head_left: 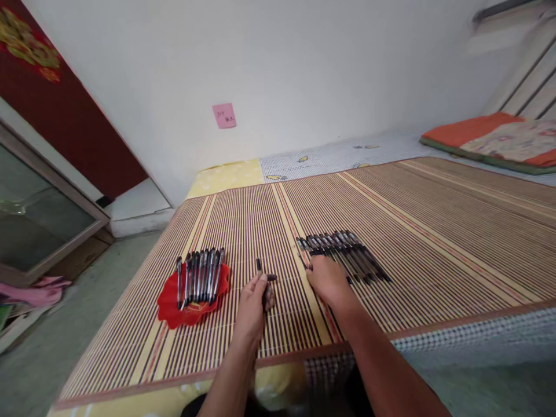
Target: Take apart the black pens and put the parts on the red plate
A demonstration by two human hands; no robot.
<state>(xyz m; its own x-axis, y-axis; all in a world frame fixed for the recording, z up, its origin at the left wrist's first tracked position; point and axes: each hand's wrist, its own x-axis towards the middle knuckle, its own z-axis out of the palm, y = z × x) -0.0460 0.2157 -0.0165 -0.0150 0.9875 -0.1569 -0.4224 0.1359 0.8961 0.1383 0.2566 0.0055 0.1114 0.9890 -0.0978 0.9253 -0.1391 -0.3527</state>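
My left hand (251,296) is closed around a black pen (259,265), whose dark end pokes up above the fingers. A short dark piece (271,277) sticks out to the right by the thumb; I cannot make out what it is. To the right, my right hand (328,277) is closed at the left end of a slanting row of black pens (354,255). Its fingertips meet the leftmost pen (301,245) and hide its lower part. On the left, several clear-barrelled pens with black ends (203,275) lie side by side across a red wavy-edged dish (167,301).
A striped bamboo mat (243,220) covers the bed, over yellow and checked sheets (313,159). Folded orange and floral bedding (490,136) lies at the far right. A pink note (224,116) is on the wall. A glass-panelled frame (39,202) stands left.
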